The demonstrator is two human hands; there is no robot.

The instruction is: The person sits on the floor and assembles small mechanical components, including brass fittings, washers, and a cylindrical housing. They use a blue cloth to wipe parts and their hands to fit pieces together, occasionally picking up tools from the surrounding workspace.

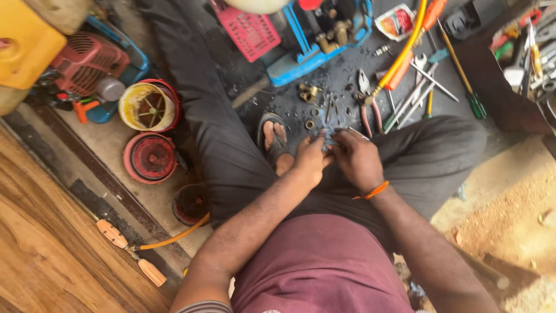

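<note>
Head view: my left hand [310, 159] and right hand [359, 157] meet over my lap, fingers pinched together on a small blue-grey part [328, 137], kept close for control. Beyond lie brass fittings [308, 93], pliers [366, 95] and wrenches [414, 87] within reach.

Pliers [365, 101] right of brass fittings [308, 93] — wrenches [414, 93] farther right.

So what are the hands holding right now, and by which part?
Both the left hand and the right hand pinch a small bluish-grey part between their fingertips. What it is, and which part they grip, is too small to tell.
</note>
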